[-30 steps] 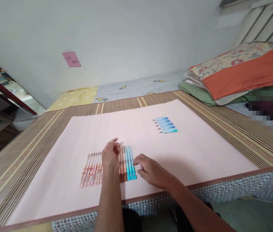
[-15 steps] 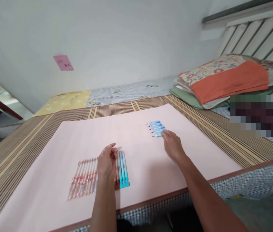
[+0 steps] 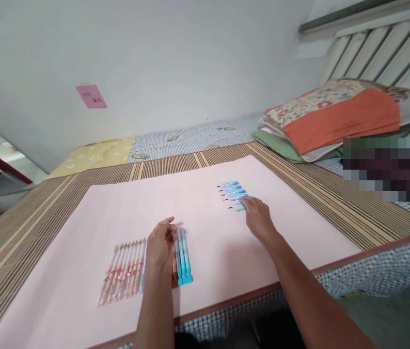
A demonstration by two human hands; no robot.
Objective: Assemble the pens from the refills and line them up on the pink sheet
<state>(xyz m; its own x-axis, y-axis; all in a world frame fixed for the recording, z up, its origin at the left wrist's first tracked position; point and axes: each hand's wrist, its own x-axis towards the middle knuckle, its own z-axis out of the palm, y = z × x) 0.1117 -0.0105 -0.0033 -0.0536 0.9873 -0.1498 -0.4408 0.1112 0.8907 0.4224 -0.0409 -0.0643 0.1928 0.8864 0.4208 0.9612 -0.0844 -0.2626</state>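
My right hand [image 3: 258,215] has its fingers pinched at the right end of the nearest short blue pencil [image 3: 240,208], which has a dark pointed tip and lies slightly askew. Just beyond it, several matching short blue pencils [image 3: 231,190] lie in a stack of rows, tips to the left. My left hand [image 3: 161,240] hovers over a line of pens, fingers loosely curled and apart, holding nothing visible. To its left are several clear pens with pink and red patterns [image 3: 123,271]; to its right are turquoise pens [image 3: 184,257] and brown ones [image 3: 174,271], partly hidden by the hand.
A pale pink sheet [image 3: 205,305] covers a striped woven mat [image 3: 45,218] on the bed. Folded bedding with an orange band [image 3: 346,121] is piled at the right, by a white slatted headboard [image 3: 379,53]. A pink note [image 3: 91,96] is on the wall.
The nearest short blue pencil has shifted towards me and tilted, widening its gap from the others. My left hand keeps its place. The view has shifted slightly.
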